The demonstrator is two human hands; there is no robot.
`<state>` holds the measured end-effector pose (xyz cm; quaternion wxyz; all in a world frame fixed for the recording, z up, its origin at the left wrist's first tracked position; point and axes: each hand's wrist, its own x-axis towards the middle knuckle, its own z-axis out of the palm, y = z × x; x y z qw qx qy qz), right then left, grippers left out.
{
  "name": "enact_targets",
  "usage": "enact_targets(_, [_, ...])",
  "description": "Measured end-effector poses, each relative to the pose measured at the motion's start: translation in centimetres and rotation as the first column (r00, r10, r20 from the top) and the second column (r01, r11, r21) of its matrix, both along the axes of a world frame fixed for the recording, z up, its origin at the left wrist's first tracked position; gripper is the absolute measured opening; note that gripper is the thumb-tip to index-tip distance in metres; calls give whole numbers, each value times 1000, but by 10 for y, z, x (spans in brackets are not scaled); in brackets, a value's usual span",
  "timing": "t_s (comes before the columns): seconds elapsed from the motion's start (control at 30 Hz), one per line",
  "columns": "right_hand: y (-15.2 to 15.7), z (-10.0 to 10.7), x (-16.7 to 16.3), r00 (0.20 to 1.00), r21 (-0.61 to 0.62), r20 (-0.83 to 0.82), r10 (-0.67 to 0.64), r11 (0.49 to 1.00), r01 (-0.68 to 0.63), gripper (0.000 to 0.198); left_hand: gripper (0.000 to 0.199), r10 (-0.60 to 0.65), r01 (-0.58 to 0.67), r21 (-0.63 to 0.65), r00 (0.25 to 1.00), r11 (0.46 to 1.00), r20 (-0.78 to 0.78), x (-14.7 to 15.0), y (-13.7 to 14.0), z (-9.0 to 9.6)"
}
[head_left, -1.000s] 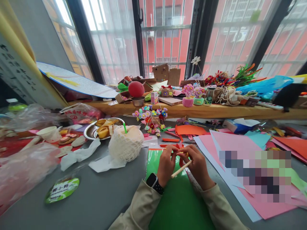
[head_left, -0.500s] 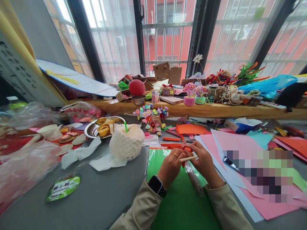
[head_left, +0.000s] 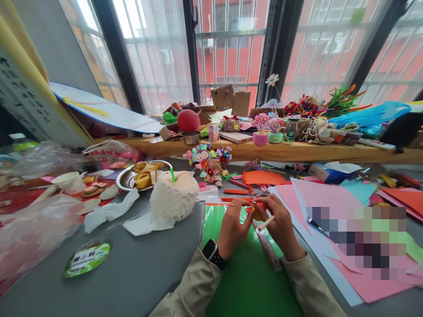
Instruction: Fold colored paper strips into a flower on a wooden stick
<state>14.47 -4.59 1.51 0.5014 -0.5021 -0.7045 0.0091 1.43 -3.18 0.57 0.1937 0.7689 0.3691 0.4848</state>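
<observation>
Fingertips close together, the left hand pinches orange paper above a green sheet. The right hand holds a pale stick.

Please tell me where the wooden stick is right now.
In the head view, just right of centre, the wooden stick is held in the right hand, above the green sheet and right of the left hand.
</observation>
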Motion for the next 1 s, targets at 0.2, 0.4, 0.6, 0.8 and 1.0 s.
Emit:
enact_targets(0.2, [-1,0,-5,998,15,-48,43,999,-42,10,10,-32,46,-102,991,994,132,0,1,2])
enact_targets(0.4, [-5,4,-8,987,-6,-148,62,998,-63,9,12,-46,72,-107,972,992,232,0,-1,5])
enact_targets(0.6, [-5,4,-8,982,0,-168,88,996,-89,10,10,-12,15,-10,965,1000,261,0,-1,7])
enact_targets(0.8, [-4,2,-7,981,-8,-168,95,995,-98,10,7,-23,21,9,961,1000,275,0,0,7])
enact_targets(1.0, [-5,3,-8,979,-7,-172,107,994,-110,11,9,-28,22,24,967,999,255,-1,0,8])
